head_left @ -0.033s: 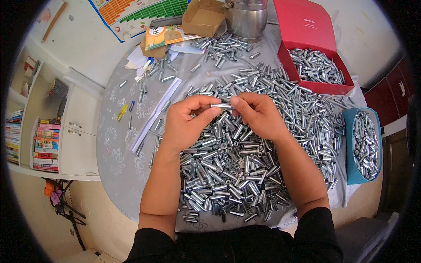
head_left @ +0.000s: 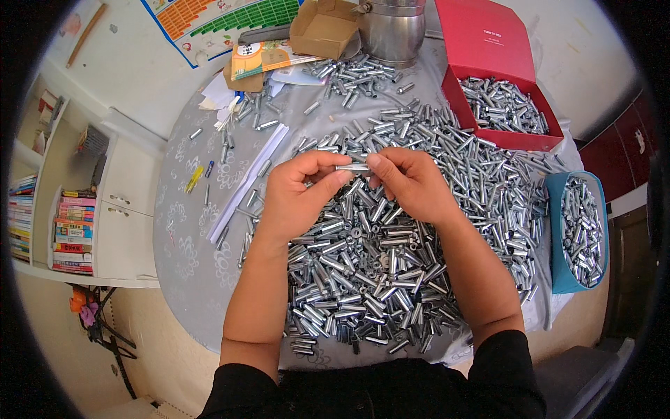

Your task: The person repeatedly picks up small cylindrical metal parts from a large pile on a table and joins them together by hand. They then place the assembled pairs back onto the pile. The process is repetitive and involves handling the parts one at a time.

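Note:
A shiny expansion bolt (head_left: 354,167) lies level between my two hands above the far part of a heap. My left hand (head_left: 300,188) pinches its left end between thumb and fingers. At the other end, the thumb and bent fingers of my right hand (head_left: 408,178) close on it and hide its tip. Below and around both hands spreads a big pile of loose silver bolts and sleeves (head_left: 356,279), with some washers and nuts among them.
A red box (head_left: 502,140) full of bolts stands open at the back right, a teal bin (head_left: 558,237) of them at the right edge. A metal pot (head_left: 393,35), a cardboard box (head_left: 324,31) and booklets (head_left: 258,59) sit at the back. A folded white paper strip (head_left: 248,185) lies left.

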The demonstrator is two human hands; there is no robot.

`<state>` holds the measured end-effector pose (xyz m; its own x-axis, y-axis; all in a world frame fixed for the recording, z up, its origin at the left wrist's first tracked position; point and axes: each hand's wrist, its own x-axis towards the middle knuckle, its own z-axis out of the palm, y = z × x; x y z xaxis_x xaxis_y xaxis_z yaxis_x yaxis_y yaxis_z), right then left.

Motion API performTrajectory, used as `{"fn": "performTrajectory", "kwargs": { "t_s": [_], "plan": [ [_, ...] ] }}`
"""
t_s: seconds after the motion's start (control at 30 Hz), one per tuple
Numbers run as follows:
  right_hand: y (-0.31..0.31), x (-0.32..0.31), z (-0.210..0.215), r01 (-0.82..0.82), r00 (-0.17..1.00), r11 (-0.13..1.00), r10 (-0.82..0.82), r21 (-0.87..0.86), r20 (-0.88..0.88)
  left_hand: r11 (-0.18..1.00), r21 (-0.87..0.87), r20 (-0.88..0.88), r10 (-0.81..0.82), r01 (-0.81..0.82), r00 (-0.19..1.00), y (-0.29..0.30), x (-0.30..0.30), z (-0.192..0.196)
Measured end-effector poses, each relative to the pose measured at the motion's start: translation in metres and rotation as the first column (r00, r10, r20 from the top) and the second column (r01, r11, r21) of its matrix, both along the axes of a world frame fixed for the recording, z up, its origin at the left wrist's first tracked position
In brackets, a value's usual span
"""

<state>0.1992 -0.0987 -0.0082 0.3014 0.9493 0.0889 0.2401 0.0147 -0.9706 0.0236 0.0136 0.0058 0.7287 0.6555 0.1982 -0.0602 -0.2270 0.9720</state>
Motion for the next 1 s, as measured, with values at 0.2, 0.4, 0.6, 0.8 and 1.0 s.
{"fn": "performTrajectory", "kwargs": {
  "t_s": [0.2, 0.4, 0.6, 0.8, 1.0],
  "plan": [
    [-0.001, 0.001, 0.006, -0.037, 0.966, 0.999, 0.038, 0.009, -0.255, 0.997, -0.082, -0.024, -0.009, 0.007, 1.000, -0.001, 0.004, 0.000],
    [0.002, -0.010, 0.006, 0.023, 0.947, 0.979, 0.043, 0.202, -0.318, 0.989, -0.143, -0.028, 0.033, -0.037, 0.999, 0.004, 0.004, -0.004],
    [0.001, 0.001, 0.001, 0.000, 0.974, 0.999, 0.010, 0.044, -0.228, 0.989, -0.145, -0.010, 0.039, -0.040, 0.999, 0.002, 0.006, -0.005],
    [0.002, -0.004, 0.008, 0.016, 0.950, 0.999, -0.003, 0.036, -0.314, 0.986, -0.160, 0.009, 0.042, -0.040, 0.999, 0.003, 0.005, -0.005],
    [0.004, -0.005, 0.003, 0.055, 0.953, 0.992, -0.017, 0.116, -0.304, 0.985, -0.169, 0.017, 0.048, -0.044, 0.999, 0.004, 0.005, -0.005]
  ]
}}
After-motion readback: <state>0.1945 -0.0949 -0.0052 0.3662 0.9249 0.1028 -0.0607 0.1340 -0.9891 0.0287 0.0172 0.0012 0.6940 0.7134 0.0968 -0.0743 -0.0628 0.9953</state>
